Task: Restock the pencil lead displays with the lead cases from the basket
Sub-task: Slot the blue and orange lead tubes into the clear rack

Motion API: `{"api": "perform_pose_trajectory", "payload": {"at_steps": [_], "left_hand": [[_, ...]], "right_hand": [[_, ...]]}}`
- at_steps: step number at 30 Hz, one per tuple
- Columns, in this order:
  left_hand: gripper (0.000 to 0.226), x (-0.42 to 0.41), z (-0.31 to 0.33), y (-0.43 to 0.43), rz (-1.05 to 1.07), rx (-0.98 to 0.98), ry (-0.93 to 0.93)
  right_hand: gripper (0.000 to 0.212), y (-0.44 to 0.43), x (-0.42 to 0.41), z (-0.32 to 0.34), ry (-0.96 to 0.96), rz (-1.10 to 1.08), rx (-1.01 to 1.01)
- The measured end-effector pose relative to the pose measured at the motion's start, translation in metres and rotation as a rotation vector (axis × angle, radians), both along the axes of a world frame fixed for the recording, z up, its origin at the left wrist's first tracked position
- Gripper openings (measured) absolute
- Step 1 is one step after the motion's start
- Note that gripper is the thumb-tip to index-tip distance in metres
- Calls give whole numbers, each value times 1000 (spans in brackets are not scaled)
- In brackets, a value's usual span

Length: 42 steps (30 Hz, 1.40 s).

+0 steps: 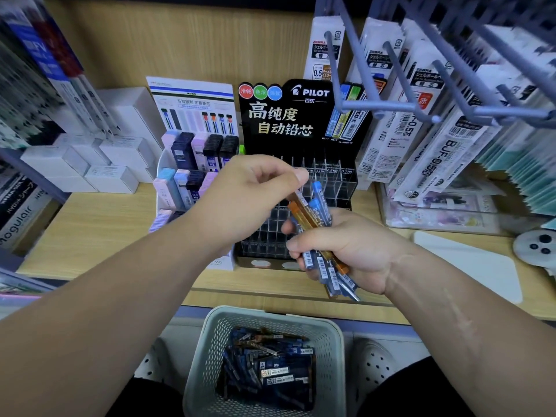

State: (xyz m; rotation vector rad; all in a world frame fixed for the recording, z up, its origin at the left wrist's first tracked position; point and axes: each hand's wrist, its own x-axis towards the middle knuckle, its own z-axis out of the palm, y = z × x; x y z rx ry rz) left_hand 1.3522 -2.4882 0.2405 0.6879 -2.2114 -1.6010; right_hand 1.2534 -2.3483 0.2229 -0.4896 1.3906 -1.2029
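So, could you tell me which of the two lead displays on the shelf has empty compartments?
The black Pilot display: its clear compartments that show stand empty, while the white display to its left is stocked with pastel and dark cases.

Blue, orange lead cases, bunched upright.

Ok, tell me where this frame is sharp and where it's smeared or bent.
Head view: sharp in the centre, the Pilot display header legible and the lead cases in the right hand crisp; corners smear, notably the packs top left and the hooks top right; wide-angle bowing curves the shelf edge; light is even, no strong glare.
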Motion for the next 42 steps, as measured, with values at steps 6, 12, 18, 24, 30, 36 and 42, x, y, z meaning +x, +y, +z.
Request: {"api": "perform_pose_trajectory", "payload": {"at_steps": [6,12,18,24,30,36,42], "left_hand": [[12,-4,-2,7,-51,14,-54],[12,-7,-1,11,51,94,-23],[11,-9,13,0,203,202,117],[23,2,32,-38,304,178,217],[13,20,11,-51,187,-127,41],[9,14,-9,-42,72,-332,-2],[6,10,-19,-42,33,-466,-28]], "right_hand": [[22,-1,6,-4,173,70,37],[20,-1,6,-2,210,58,13],[21,0,5,-4,223,46,16],[24,1,1,-4,218,35,62],[21,2,-6,1,156,-43,66],[21,0,-1,0,178,-21,65],[23,1,-1,1,153,-47,82]]}}
